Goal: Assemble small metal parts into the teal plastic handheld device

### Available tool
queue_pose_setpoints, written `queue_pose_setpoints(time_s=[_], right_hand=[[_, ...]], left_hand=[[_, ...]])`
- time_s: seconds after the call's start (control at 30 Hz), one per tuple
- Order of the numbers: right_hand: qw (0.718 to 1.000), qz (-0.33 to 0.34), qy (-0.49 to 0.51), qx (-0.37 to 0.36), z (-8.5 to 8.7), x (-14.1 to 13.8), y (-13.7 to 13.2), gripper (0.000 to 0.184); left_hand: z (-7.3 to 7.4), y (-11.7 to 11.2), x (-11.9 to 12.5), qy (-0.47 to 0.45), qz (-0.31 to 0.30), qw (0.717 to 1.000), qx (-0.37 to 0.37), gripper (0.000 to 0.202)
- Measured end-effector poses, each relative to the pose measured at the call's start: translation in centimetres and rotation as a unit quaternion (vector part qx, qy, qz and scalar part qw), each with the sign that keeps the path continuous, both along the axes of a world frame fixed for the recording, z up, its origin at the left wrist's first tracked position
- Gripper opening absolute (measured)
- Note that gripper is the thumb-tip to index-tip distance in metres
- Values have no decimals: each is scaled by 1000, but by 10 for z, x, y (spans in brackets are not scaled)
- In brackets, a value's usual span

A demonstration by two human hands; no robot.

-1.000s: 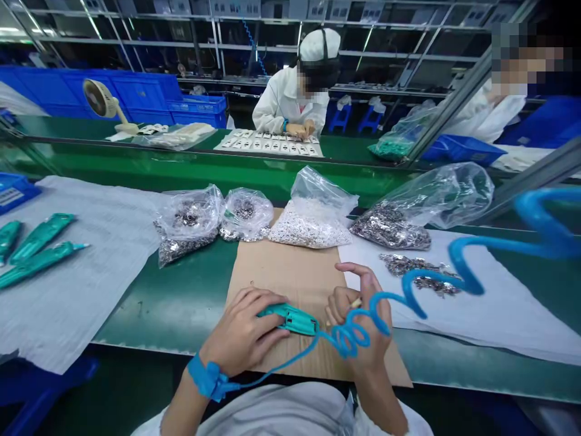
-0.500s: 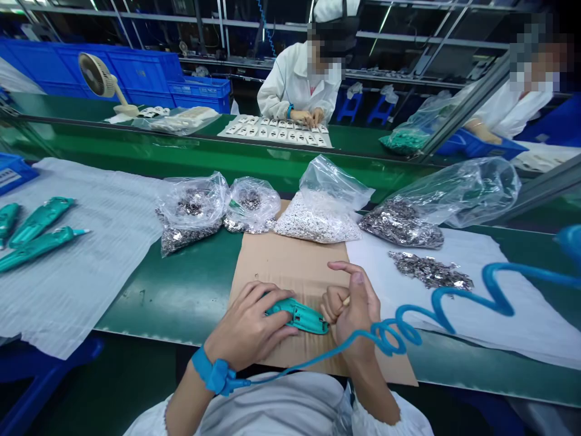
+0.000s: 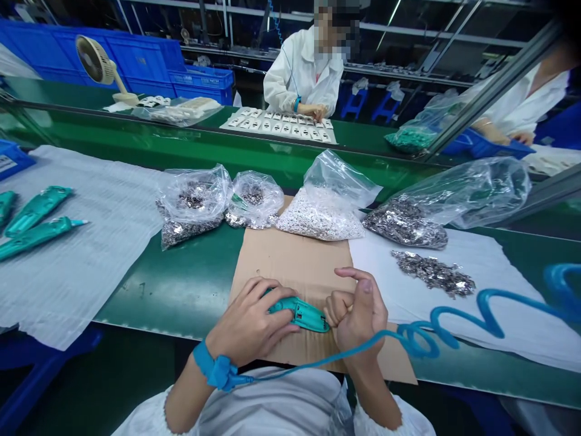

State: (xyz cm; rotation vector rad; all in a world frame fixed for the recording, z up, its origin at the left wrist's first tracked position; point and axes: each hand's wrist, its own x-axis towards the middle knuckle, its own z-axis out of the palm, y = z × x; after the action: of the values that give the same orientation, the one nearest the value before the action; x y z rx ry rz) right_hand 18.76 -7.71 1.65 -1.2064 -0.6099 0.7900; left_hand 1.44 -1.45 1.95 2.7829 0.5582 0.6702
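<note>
Nearest, a blue wrist strap [image 3: 213, 369] sits on the left wrist, and its coiled cord [image 3: 422, 342] runs across in front of the right wrist and off to the right over the tabletop [image 3: 181, 290]. The left hand [image 3: 247, 324] has its grip clasped over a teal plastic piece [image 3: 299, 313] lying on a cardboard sheet [image 3: 290, 260]. The right hand [image 3: 358, 309] is just beside the piece's tip, fingers curled and forefinger raised; I cannot tell whether its grip holds anything. To the right a pile of metal bits [image 3: 433, 274] lies on a white sheet [image 3: 499, 303]. Behind the cardboard stand four clear bags [image 3: 324, 209] of small parts. Far left lie more teal pieces [image 3: 36, 209]. Across the belt a co-worker [image 3: 304, 72] handles rows of white parts [image 3: 281, 127].
</note>
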Motion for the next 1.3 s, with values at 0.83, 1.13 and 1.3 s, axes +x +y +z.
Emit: queue_pose_setpoints(time_s=[0.83,1.13,1.3], right_hand=[[999,-16,25,33,5,2,0,31],[996,-24,18,79,9,-2,1,27],[997,-33,18,62,7,-4,0,29]], left_hand=[[1,2,1,-2,-8,1000,-10,25],[1,2,1,-1,-9,1000,-18,22],[0,2,1,-3,-14,1000,-14,22]])
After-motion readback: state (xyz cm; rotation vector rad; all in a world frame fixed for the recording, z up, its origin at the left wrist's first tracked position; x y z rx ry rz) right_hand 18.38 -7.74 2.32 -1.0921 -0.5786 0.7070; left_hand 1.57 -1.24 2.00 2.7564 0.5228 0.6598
